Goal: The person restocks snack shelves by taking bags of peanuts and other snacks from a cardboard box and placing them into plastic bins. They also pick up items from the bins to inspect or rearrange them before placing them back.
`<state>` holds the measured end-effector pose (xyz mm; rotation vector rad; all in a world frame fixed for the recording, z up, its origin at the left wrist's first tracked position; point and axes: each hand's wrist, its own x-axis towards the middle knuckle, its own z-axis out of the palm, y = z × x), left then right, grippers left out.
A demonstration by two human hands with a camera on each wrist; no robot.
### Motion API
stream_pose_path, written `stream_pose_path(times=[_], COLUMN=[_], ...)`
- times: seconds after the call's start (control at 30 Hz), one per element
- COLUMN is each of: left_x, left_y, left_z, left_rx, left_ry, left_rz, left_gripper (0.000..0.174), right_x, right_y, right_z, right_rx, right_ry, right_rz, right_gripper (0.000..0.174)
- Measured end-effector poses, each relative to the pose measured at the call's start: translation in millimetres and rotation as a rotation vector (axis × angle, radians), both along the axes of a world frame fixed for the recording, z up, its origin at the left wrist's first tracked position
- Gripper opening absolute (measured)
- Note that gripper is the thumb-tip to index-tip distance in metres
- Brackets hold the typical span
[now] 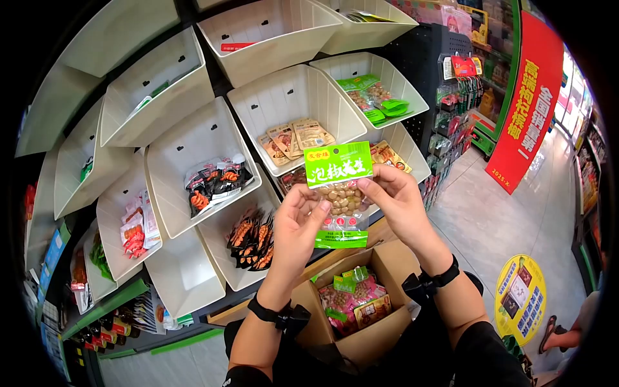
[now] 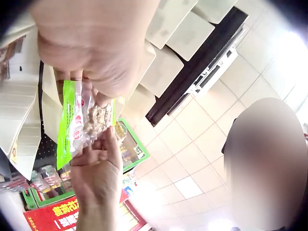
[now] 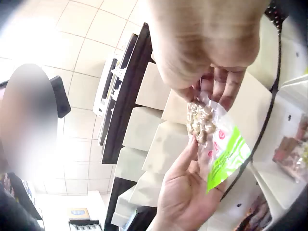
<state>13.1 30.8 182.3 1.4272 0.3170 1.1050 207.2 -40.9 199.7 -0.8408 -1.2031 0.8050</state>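
Both hands hold up one clear snack bag of peanuts (image 1: 340, 197) with green bands at its top and bottom. My left hand (image 1: 298, 222) pinches its left side, thumb on the front and fingers behind. At the right edge, my right hand (image 1: 401, 200) pinches it in the same way, thumb near the green header. In the left wrist view the bag (image 2: 96, 118) hangs between the two hands, its nuts pale and lumpy. From the right wrist the bag (image 3: 202, 125) shows the same grip. Below the hands stands an open cardboard box (image 1: 387, 264) with snack packs inside.
White sloping bins (image 1: 174, 122) fill the shelf ahead and to the left. One bin holds green-topped packs (image 1: 371, 97), another brown packets (image 1: 296, 138), others black-and-orange packets (image 1: 251, 238). At right stand a red sign (image 1: 525, 103) and a yellow floor sticker (image 1: 520, 300). A person's foot (image 1: 560, 335) shows lower right.
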Motion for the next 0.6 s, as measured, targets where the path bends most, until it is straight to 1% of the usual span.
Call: stream_pose_path(times=[0.13, 0.2, 0.3, 0.4, 0.5, 0.6], left_x=[0.9, 0.1, -1.0, -4.8, -5.5, -2.2], left_y=[3.6, 6.1, 4.0, 5.9, 7.8, 8.8], left_z=[-4.6, -5.7, -3.0, -4.6, -3.3, -7.4], left_rx=[0.066, 0.145, 0.179, 0.21, 0.174, 0.206], left_ry=[0.048, 0.085, 0.079, 0.098, 0.07, 0.005], left_rz=[0.112, 0.18, 0.223, 0.237, 0.21, 0.22], left_gripper=[0.016, 0.016, 0.016, 0.017, 0.018, 0.018], right_x=[-6.9, -9.0, -9.2, -10.4, -11.0, -11.7], right_y=[-3.2, -4.6, -4.2, -4.5, -2.9, -1.2], right_z=[2.6, 3.8, 0.5, 1.1, -1.4, -4.4], right_rx=[0.079, 0.104, 0.096, 0.071, 0.065, 0.049], right_ry=[-0.138, -0.159, -0.175, -0.164, -0.144, -0.113], right_rz=[-0.126, -0.161, -0.184, -0.171, -0.167, -0.161], right_gripper=[0.016, 0.016, 0.015, 0.014, 0.014, 0.014])
